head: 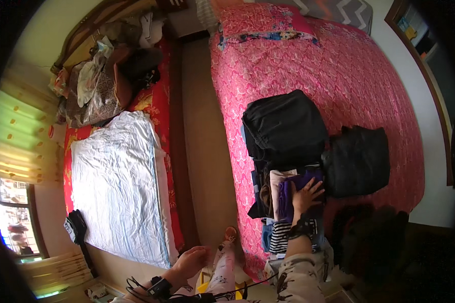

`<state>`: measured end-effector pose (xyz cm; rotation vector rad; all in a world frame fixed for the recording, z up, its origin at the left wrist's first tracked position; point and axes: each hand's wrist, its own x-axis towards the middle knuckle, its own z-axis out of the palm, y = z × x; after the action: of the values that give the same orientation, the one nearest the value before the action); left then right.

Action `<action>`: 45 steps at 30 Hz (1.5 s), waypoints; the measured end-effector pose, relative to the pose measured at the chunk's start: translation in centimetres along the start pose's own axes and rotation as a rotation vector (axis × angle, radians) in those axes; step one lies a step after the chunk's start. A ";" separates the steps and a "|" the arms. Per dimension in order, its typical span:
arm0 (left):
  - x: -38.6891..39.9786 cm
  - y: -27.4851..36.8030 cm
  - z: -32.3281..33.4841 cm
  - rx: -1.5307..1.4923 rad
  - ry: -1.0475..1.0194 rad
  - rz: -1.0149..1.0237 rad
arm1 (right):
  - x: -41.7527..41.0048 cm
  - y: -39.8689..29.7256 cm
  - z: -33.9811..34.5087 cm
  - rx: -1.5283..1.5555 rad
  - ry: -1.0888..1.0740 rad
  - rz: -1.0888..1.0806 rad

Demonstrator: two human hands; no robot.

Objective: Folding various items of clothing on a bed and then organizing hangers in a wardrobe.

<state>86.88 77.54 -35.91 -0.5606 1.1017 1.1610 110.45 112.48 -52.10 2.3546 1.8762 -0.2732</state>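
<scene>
My right hand [306, 195] lies with its fingers spread on a folded purple garment [286, 197], near the edge of the pink bed. Beside the purple garment is a folded pale pink one [276, 185]. Below them lies a black-and-white striped garment [280, 236], partly under my wrist. Folded black clothes [288, 125] form a large stack just above, and another folded black garment [358, 161] lies to the right. My left hand [189, 261] is above the floor between the beds, its fingers loosely curled; whether it holds anything cannot be told.
A pink patterned bedspread [258, 72] covers the right bed. On the left bed lie a white cloth [115, 181] and heaped bags and fabrics [98, 83]. A floor aisle [204, 132] runs between the beds. A cable [250, 286] crosses in front of my body.
</scene>
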 end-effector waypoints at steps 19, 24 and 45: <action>-2.3 0.2 -1.9 -0.015 -0.046 0.008 | -11.0 -2.0 -0.1 0.130 0.132 -0.292; -2.7 0.3 -3.4 -0.067 -0.027 -0.002 | -8.6 -0.3 2.4 0.425 0.329 -0.371; -3.9 -0.6 -5.2 -0.001 -0.187 0.052 | -6.6 -0.8 1.2 0.835 -0.008 -0.310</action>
<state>85.41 71.32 -34.62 -0.4168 0.9604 1.2333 108.12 106.09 -51.83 2.4252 2.4519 -1.3185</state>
